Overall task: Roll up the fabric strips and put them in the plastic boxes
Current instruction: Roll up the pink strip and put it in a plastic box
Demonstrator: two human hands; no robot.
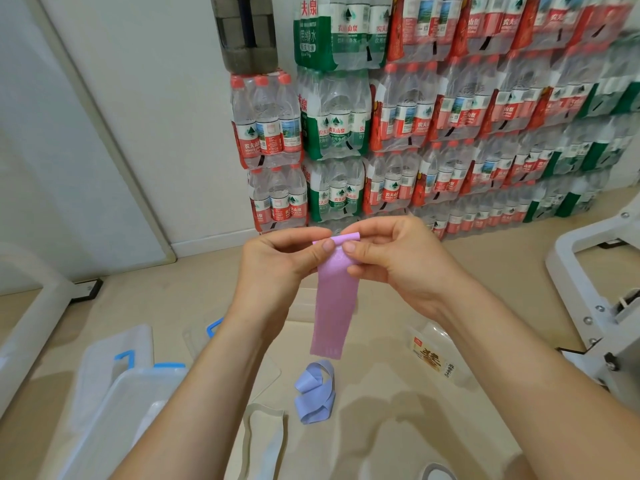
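A pink fabric strip (334,303) hangs in mid-air, its top end curled into a small roll. My left hand (280,261) and my right hand (394,258) pinch that top end from both sides, thumbs facing me. Below on the table lies a loosely tangled blue strip (315,393), and a beige strip (265,441) lies nearer to me. Clear plastic boxes with blue clips (117,386) stand at the lower left, partly hidden by my left forearm.
A clear packet with a yellow label (433,358) lies on the table at the right. A white metal frame (595,289) stands at the right edge. Stacked packs of water bottles (415,126) line the back wall. Another strip's end (438,472) shows at the bottom edge.
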